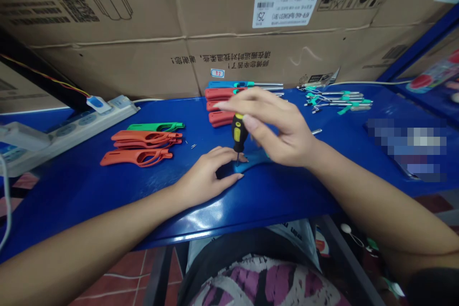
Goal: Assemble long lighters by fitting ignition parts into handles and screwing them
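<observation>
My right hand [276, 126] is closed around the top of a black and yellow screwdriver [239, 134], which stands upright with its tip on the end of a blue lighter handle [253, 160]. That handle lies flat on the blue table [201, 220]. My left hand [211, 174] grips the near end of the handle between thumb and fingers. Beyond my right hand lie a blue lighter [227, 84] and several red lighters [219, 118], partly hidden by it. Small screws [193, 146] rest on the table left of the screwdriver.
Orange handle shells [134, 157] and a green one [154, 126] lie at the left, near a power strip [77, 126]. Metal lighter rods with teal parts [340, 100] sit at the back right. A cardboard sheet [143, 67] stands behind. A blurred flat object [405, 148] lies right.
</observation>
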Action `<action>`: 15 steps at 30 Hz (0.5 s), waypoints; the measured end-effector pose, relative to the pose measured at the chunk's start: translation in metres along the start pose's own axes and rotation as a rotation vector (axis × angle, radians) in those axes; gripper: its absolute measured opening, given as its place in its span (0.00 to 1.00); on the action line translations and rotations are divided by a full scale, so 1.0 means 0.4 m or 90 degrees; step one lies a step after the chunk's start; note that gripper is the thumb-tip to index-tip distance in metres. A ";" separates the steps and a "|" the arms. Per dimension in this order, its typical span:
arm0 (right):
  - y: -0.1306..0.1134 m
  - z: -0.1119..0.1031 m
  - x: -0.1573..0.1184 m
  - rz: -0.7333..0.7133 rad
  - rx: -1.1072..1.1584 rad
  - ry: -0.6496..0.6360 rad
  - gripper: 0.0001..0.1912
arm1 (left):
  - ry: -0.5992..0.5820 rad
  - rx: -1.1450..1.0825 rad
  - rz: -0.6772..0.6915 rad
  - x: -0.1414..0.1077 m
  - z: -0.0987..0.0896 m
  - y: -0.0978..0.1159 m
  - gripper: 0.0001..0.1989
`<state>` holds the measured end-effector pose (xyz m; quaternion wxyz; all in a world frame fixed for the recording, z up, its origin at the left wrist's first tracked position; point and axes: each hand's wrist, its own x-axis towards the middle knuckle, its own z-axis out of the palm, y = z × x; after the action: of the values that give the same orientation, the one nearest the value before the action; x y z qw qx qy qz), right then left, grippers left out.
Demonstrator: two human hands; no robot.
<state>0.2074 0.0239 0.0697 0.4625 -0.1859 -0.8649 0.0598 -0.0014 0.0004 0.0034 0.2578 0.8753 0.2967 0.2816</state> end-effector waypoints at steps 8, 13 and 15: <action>0.013 -0.005 -0.001 -0.037 -0.042 0.032 0.15 | -0.006 -0.013 0.004 0.001 -0.001 0.000 0.13; 0.005 -0.010 0.005 0.030 0.052 -0.082 0.20 | -0.004 -0.008 -0.008 0.001 -0.002 0.003 0.12; 0.004 -0.012 0.007 0.019 0.038 -0.059 0.16 | 0.000 -0.002 -0.007 0.001 0.000 0.001 0.12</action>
<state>0.2103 0.0263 0.0741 0.4265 -0.1818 -0.8802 0.1013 -0.0011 0.0004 0.0037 0.2608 0.8734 0.3007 0.2805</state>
